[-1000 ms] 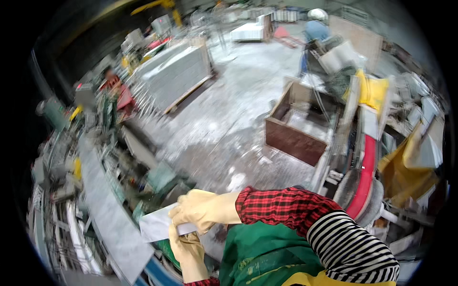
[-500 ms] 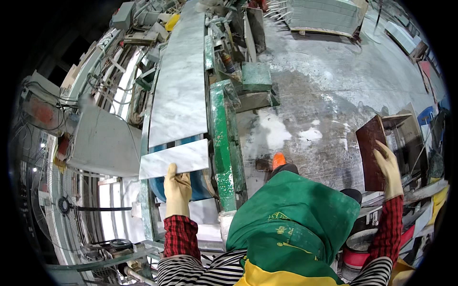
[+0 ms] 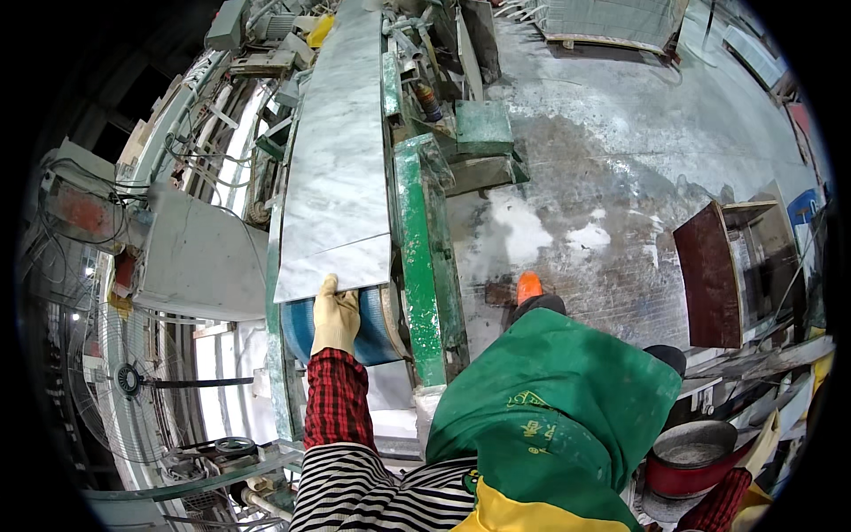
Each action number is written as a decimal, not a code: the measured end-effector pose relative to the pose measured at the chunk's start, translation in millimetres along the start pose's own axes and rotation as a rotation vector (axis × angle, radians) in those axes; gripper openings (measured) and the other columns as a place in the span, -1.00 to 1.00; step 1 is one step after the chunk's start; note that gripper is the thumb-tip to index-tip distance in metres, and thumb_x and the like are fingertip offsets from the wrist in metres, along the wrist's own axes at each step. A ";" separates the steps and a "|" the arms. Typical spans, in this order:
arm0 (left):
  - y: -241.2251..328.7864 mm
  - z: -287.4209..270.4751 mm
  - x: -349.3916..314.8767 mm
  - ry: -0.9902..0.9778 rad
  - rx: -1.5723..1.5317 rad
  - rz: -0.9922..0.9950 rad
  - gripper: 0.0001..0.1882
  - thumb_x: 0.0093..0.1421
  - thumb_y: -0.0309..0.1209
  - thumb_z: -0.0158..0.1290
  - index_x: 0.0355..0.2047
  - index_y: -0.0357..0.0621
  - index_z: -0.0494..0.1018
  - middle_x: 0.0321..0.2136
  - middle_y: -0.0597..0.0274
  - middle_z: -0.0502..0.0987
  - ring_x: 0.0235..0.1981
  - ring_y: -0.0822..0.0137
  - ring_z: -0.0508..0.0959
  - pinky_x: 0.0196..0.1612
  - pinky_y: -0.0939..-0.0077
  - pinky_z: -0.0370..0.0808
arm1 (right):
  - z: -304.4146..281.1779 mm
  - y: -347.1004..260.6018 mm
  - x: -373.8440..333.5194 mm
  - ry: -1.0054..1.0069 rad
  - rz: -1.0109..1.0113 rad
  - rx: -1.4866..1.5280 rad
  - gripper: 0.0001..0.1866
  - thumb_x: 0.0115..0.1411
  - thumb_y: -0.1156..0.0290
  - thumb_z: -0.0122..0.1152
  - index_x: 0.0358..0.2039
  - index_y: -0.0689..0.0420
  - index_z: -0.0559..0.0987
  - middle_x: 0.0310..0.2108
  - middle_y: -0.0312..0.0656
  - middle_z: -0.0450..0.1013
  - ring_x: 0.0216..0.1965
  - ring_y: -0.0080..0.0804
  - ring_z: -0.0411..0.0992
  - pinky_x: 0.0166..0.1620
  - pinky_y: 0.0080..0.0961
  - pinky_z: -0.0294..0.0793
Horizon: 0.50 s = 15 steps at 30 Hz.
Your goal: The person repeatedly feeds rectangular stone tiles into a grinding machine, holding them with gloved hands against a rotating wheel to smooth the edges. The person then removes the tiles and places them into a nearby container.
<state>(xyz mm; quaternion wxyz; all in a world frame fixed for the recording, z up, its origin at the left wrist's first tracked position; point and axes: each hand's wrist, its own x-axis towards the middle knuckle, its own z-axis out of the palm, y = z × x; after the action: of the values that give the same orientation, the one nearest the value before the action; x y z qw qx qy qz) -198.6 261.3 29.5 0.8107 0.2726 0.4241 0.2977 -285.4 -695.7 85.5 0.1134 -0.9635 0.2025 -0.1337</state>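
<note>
The gloved left hand (image 3: 337, 321) points away from the body, its thumb (image 3: 330, 285) stretched forward and its fingers (image 3: 351, 303) bent beside it. The wrist (image 3: 332, 346) is nearly straight, in line with the left forearm (image 3: 338, 399). The right forearm (image 3: 720, 502) shows only partly, low and out to the side; the right hand (image 3: 761, 452) beyond it is too unclear to read. The 2 hands are well apart.

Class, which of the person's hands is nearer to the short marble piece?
Left. The left hand touches the short marble piece at its near edge; the right hand is far off at lower right, near the red container.
</note>
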 end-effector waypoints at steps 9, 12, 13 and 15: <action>23.8 0.0 -4.9 -0.153 0.470 -0.052 -0.68 0.35 -0.16 0.08 -0.29 -0.20 0.43 -0.49 0.24 0.51 -0.52 0.35 0.53 -0.49 0.54 0.52 | 9.4 -4.0 -24.4 0.030 0.352 0.257 -0.48 0.47 0.13 -0.09 0.25 0.25 0.39 0.27 -0.04 0.29 0.29 -0.25 0.24 0.37 -0.37 0.11; 34.5 11.4 -11.7 0.191 0.781 -0.129 -0.53 0.21 0.09 0.20 -0.48 -0.06 0.39 -0.68 0.39 0.40 -0.81 0.58 0.28 -0.82 0.76 0.23 | 18.9 -28.6 -34.3 0.167 0.312 0.493 -0.48 0.47 0.15 -0.09 0.25 0.26 0.38 0.29 -0.04 0.27 0.30 -0.26 0.22 0.38 -0.37 0.10; 40.6 5.4 -4.8 0.198 0.735 -0.194 -0.55 0.22 0.06 0.20 -0.45 -0.06 0.42 -0.65 0.37 0.43 -0.78 0.57 0.33 -0.81 0.76 0.27 | 15.1 -41.6 -35.8 0.148 0.319 0.510 -0.49 0.47 0.16 -0.08 0.26 0.25 0.38 0.29 -0.03 0.26 0.30 -0.26 0.22 0.38 -0.36 0.10; 43.1 -5.9 8.9 0.224 0.583 -0.198 -0.65 0.26 -0.05 0.19 -0.35 -0.09 0.48 -0.56 0.30 0.51 -0.67 0.47 0.49 -0.74 0.73 0.43 | 14.4 -42.1 -36.5 0.101 0.301 0.447 -0.49 0.47 0.17 -0.09 0.27 0.25 0.36 0.31 -0.03 0.24 0.31 -0.26 0.21 0.38 -0.36 0.10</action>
<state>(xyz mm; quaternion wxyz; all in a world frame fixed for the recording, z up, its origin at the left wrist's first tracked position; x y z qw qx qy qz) -210.3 297.8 51.9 0.6718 0.4163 0.6024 0.1116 -298.0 -640.5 75.7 0.3315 -0.8657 0.3145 -0.2045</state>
